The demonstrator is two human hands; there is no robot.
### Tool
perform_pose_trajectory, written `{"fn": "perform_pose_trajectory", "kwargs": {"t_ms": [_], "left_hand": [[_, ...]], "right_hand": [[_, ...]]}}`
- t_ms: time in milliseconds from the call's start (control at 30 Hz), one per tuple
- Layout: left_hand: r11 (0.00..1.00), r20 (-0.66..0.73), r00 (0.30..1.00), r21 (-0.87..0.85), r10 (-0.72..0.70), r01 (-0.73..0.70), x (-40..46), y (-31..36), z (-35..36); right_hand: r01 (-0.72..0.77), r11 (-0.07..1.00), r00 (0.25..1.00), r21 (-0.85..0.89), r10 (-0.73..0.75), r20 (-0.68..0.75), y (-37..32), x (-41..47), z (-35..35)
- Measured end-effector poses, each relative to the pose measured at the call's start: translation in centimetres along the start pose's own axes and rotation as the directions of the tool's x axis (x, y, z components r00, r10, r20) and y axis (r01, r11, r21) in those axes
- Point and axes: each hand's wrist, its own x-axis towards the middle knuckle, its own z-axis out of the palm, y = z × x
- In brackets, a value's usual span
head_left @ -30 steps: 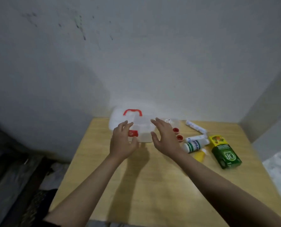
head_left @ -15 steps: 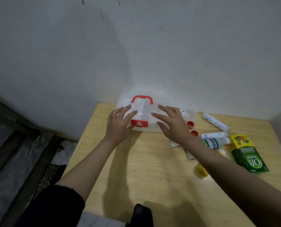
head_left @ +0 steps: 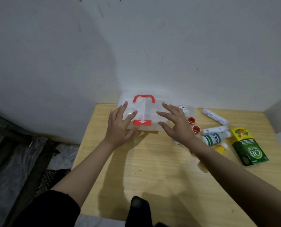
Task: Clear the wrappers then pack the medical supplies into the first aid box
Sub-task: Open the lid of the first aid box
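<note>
First aid box (head_left: 146, 117) at worktop (head_left: 152, 169) back edge, against wall; right of box: two tape rolls (head_left: 193, 124), bandage rolls (head_left: 216, 115), bottle (head_left: 216, 138), carton (head_left: 248, 147) farthest.

Views: one, head-worn.
Facing: forward and down, onto table (head_left: 152, 161) and wall (head_left: 152, 46).
Nearness: arm's reach; forearms enter from the bottom edge.

Pale wood-grain tabletop (head_left: 152, 161), far edge pushed against a grey-white wall (head_left: 136, 46). Wall carries dark scuffs and streaks high above the tabletop. A second wall plane meets it right of the tabletop, forming a corner. Left of the tabletop, dark floor (head_left: 10, 161) with crumpled plastic sheeting. Dim, uneven light.
</note>
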Motion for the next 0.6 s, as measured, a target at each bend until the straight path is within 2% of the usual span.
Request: {"fn": "perform_pose_trajectory", "kwargs": {"t_ms": [133, 233, 333, 600], "left_hand": [[0.958, -0.032, 0.969, -0.165, -0.244, 0.236, 0.6, 1.1, 0.3], [0.865, 0.019, 0.914, -0.316, -0.406, 0.391, 0.9, 2.0, 0.2], [0.845, 0.024, 0.902, -0.338, -0.432, 0.414, 0.8, 2.7, 0.3], [0.827, -0.029, 0.879, -0.357, -0.475, 0.435, 0.1, 3.3, -0.6]], "right_hand": [[-0.167, 0.982, 0.98, 0.085, 0.174, -0.095, -0.4, -0.8, 0.7], [-0.187, 0.968, 0.971, 0.167, 0.208, -0.118, -1.1, -1.2, 1.2], [-0.156, 0.975, 0.978, 0.157, 0.174, -0.112, -2.1, -1.4, 1.8], [-0.035, 0.996, 0.989, -0.077, 0.024, -0.146, -2.9, -2.1, 2.9]]}}
